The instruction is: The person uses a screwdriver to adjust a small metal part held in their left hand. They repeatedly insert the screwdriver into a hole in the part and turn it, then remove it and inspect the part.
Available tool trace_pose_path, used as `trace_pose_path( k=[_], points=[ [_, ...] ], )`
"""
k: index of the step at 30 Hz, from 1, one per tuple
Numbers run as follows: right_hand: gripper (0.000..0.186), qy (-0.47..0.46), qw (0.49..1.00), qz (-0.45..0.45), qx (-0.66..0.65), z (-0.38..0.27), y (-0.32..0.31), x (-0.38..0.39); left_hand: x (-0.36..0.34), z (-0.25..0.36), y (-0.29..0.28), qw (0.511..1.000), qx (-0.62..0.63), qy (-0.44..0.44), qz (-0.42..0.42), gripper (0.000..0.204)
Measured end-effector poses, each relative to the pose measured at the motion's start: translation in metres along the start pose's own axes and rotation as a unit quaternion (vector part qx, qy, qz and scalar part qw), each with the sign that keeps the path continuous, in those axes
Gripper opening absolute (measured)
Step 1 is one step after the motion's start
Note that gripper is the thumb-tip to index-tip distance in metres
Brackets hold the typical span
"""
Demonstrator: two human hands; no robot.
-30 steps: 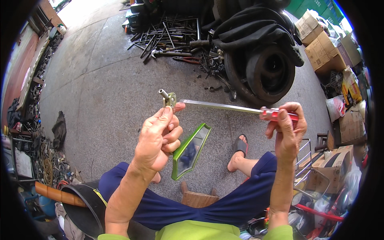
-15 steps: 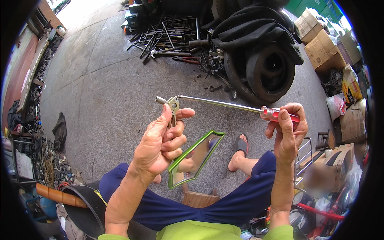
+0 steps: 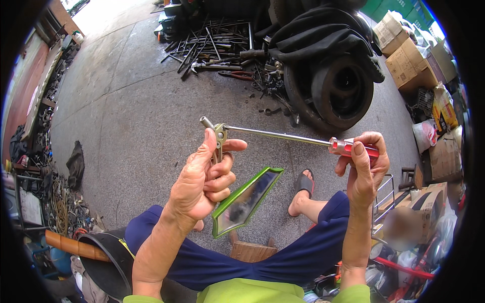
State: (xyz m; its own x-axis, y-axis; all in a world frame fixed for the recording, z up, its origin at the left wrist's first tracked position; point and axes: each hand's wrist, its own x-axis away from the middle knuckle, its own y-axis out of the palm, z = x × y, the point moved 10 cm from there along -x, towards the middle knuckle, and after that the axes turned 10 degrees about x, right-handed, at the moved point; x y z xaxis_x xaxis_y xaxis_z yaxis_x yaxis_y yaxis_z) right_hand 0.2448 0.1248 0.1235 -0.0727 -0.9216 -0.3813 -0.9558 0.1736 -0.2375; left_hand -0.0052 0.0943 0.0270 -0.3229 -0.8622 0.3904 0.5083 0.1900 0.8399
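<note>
My left hand (image 3: 202,184) is closed round a small metal bracket (image 3: 221,134) that stands up past the thumb, with a short silver tube (image 3: 206,122) sticking out of its top left. Below the fingers hangs a green-framed mirror (image 3: 247,202), tilted; whether it joins the bracket is hidden by the hand. In my right hand (image 3: 368,164), thumb and fingers grip the red handle of a long screwdriver (image 3: 285,136). Its shaft lies nearly level, and the tip meets the bracket near a screw.
A wooden stool (image 3: 252,251) stands between my legs. Ahead lie a heap of metal tools (image 3: 212,45), pliers (image 3: 236,75) and stacked tyres (image 3: 343,91). Cardboard boxes (image 3: 406,68) line the right. A black bucket (image 3: 108,262) sits at lower left, and a dark rag (image 3: 76,165) lies on the floor.
The bracket and its tube have turned slightly, the tube's end shifting a little right and up. The mirror's tilt and reflection differ slightly. Both hands stay nearly in place.
</note>
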Motion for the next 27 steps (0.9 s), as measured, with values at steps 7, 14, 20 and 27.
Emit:
trace_pose_path(
  k=[7, 14, 20, 27],
  points=[
    [0.023, 0.045, 0.999, -0.004, 0.012, 0.001, 0.0, -0.001, 0.004, 0.022, -0.001, 0.967, -0.216, 0.133, 0.034, 0.044],
    [0.024, 0.2, 0.973, -0.054, -0.099, 0.041, 0.003, 0.002, 0.008, 0.027, 0.008, 0.948, -0.262, 0.18, 0.024, 0.04],
    [0.025, 0.108, 0.99, -0.043, -0.076, 0.025, -0.001, -0.002, 0.008, 0.024, 0.008, 0.959, -0.24, 0.148, 0.018, 0.043],
    [0.025, 0.047, 0.997, -0.036, -0.057, 0.011, 0.003, -0.004, 0.007, 0.027, 0.007, 0.967, -0.211, 0.146, 0.005, 0.037]
  ],
)
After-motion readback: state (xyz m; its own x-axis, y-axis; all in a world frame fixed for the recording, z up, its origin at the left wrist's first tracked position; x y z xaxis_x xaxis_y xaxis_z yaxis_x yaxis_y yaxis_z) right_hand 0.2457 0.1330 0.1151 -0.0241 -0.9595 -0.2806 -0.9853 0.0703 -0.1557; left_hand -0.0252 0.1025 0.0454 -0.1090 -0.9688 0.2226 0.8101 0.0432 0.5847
